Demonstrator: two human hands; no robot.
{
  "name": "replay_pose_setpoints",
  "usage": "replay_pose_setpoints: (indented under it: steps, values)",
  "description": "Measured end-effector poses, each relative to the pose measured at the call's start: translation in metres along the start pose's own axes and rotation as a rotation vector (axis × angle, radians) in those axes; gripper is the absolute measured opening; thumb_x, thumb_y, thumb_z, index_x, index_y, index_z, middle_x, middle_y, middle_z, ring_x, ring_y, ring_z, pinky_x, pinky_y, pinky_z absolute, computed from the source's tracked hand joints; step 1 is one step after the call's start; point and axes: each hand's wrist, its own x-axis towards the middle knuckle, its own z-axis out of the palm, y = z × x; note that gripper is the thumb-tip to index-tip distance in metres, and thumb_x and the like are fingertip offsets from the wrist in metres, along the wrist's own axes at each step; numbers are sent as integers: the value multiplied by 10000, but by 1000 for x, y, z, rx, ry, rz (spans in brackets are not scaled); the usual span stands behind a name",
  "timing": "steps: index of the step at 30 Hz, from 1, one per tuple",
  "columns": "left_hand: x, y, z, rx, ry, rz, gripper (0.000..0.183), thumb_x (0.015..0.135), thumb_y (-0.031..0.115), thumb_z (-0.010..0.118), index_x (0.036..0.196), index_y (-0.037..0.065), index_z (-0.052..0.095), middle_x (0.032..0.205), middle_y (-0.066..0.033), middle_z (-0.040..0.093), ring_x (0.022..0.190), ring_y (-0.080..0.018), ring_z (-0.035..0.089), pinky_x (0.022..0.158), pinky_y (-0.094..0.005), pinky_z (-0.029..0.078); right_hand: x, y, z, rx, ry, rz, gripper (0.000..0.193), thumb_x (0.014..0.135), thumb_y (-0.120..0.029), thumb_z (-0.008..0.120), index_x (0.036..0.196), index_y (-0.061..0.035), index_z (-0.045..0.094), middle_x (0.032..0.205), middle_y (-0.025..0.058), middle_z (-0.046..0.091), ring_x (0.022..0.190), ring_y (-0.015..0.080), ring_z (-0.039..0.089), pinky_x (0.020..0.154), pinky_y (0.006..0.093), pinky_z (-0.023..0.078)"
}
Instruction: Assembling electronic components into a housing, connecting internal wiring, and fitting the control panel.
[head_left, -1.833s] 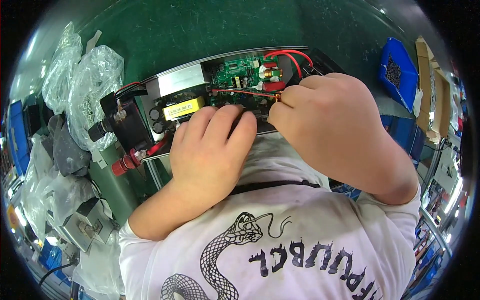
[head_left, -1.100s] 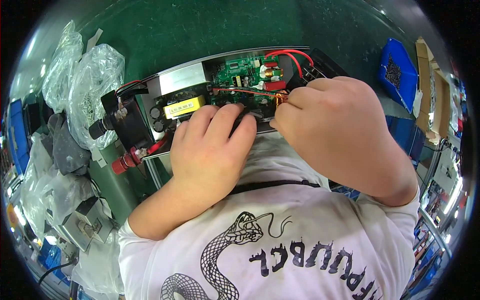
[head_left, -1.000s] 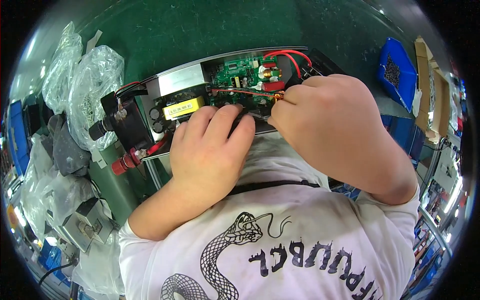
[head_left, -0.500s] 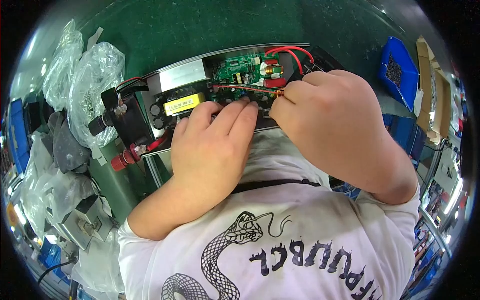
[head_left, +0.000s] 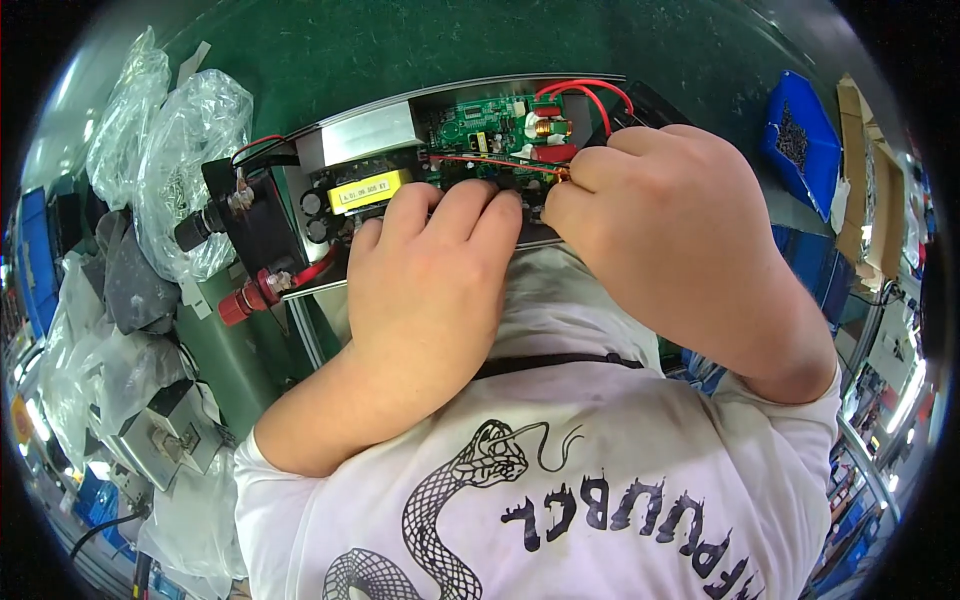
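An open metal case (head_left: pixel 360 132) lies on the green bench, holding a green circuit board (head_left: pixel 490 122), a yellow-topped transformer (head_left: pixel 368 190) and red wires (head_left: pixel 585 92). My left hand (head_left: pixel 425 290) rests palm down on the case's near edge, fingertips on the board beside the transformer. My right hand (head_left: pixel 665 215) is closed, pinching a thin red wire with a small metal end (head_left: pixel 560 175) over the board. A black end panel (head_left: pixel 258 225) with a red terminal (head_left: pixel 245 300) and a black terminal (head_left: pixel 195 228) hangs off the case's left end.
Clear plastic bags (head_left: pixel 185 150) of parts lie to the left, with grey foam pieces (head_left: pixel 130 290) below them. A blue bin of small screws (head_left: pixel 800 135) and cardboard (head_left: pixel 875 170) stand at the right. Green bench surface (head_left: pixel 400 50) lies beyond the case.
My left fingers have shifted slightly forward onto the board. My right hand has stayed pinched on the thin wire, moving only a little.
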Motion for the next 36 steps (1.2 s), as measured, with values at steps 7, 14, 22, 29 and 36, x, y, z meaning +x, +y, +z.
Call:
replay_pose_setpoints:
  steps: [7, 14, 22, 29, 36]
  values:
    - [-1, 0, 0, -40, 13, 6, 318, 766, 134, 689, 1083, 153, 674, 1091, 23, 649, 1007, -234, 592, 758, -406, 500, -3, 7, -4, 52, -21, -20, 27, 706, -167, 661, 711, -150, 681, 687, -19, 582, 683, 179, 619, 606, 338, 501]
    - [0, -2, 2, -84, 28, 2, 288, 748, 142, 701, 1034, 161, 676, 1056, 45, 646, 1001, -224, 590, 744, -403, 486, -8, 16, -12, 110, 100, 33, 71, 706, -180, 739, 705, -134, 684, 668, -9, 564, 659, 189, 612, 573, 345, 485]
    - [0, 1, -2, -72, -16, 12, 272, 738, 130, 693, 1007, 157, 662, 1054, 51, 644, 997, -217, 588, 726, -395, 474, -9, 16, -4, 118, 107, 22, 132, 714, -206, 789, 703, -131, 680, 662, -7, 549, 642, 194, 594, 563, 352, 471]
    - [-1, 7, 4, 9, 52, 13, 290, 773, 172, 661, 1062, 152, 680, 1069, 40, 644, 1008, -215, 581, 760, -393, 444, -15, 15, -2, 89, 143, 5, 85, 726, -183, 760, 732, -140, 688, 685, -18, 537, 644, 166, 572, 560, 336, 458]
    - [1, 9, 10, 15, 85, 9, 247, 762, 177, 647, 1007, 173, 673, 1021, 58, 628, 1012, -203, 571, 778, -404, 376, -11, 13, 4, 30, 54, -35, 50, 735, -165, 686, 777, -140, 697, 723, -28, 552, 675, 151, 581, 586, 317, 471]
